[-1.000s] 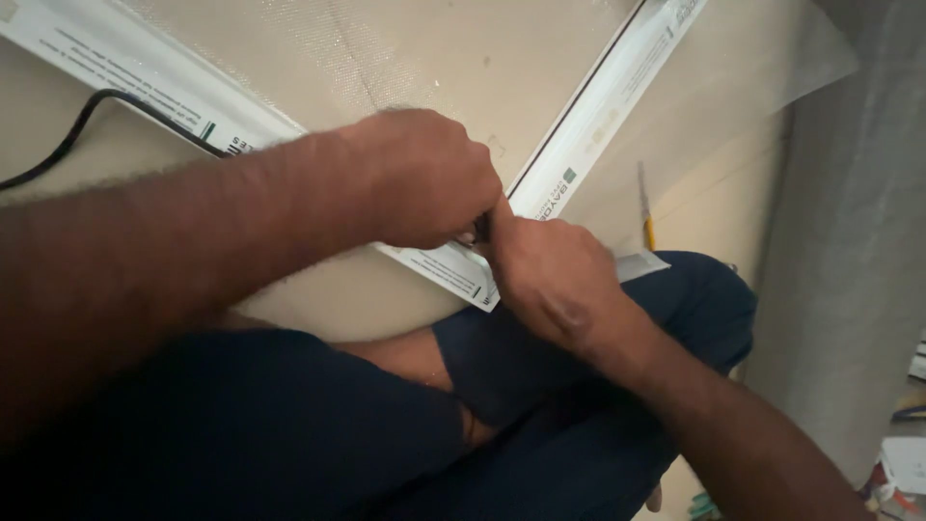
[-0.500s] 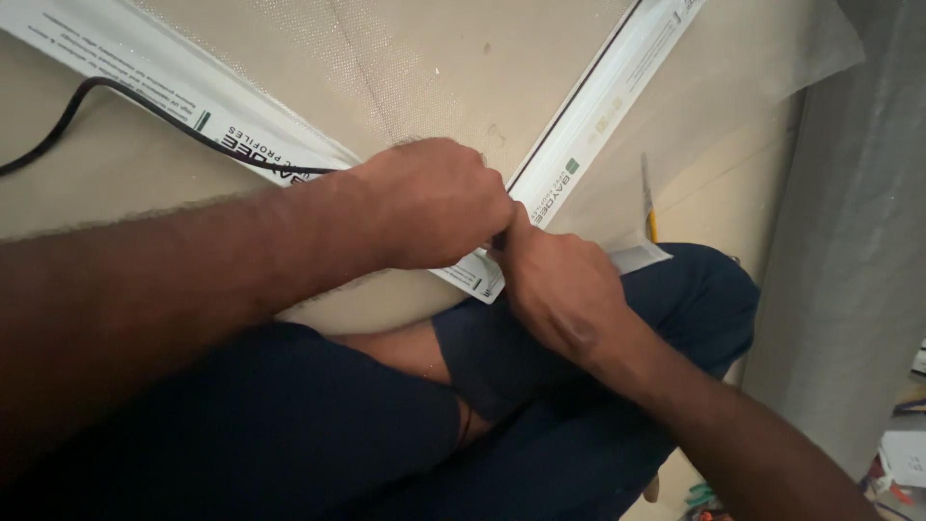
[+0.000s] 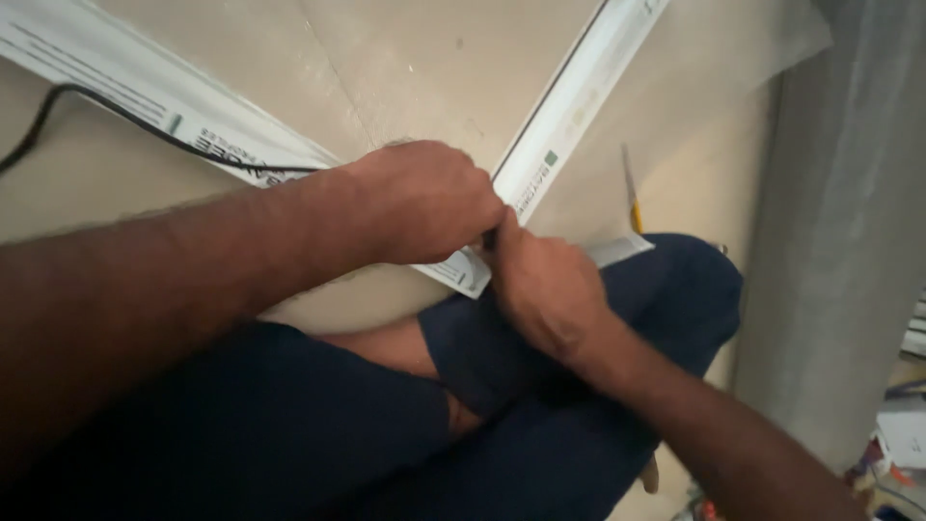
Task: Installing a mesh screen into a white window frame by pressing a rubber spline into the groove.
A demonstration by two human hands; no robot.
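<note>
Two long white frame strips with printed film, one (image 3: 125, 92) running from the upper left and the other (image 3: 579, 106) from the upper right, meet in a corner just in front of my crossed legs. My left hand (image 3: 424, 198) is closed in a fist over that corner and hides the joint. Touching it, my right hand (image 3: 545, 285) is closed at the corner's tip, with a small dark thing (image 3: 490, 237) showing at its thumb. What that dark thing is cannot be made out.
A black cable (image 3: 96, 101) lies across the left strip and runs under my left forearm. A thin yellow-handled tool (image 3: 632, 198) lies on the beige floor (image 3: 415, 68) by my right knee. A grey curtain or wall (image 3: 839, 241) stands at the right, with clutter at its foot.
Both hands stay at the corner. My left hand has shifted slightly down and closed tighter against the right hand. The view has drifted a little.
</note>
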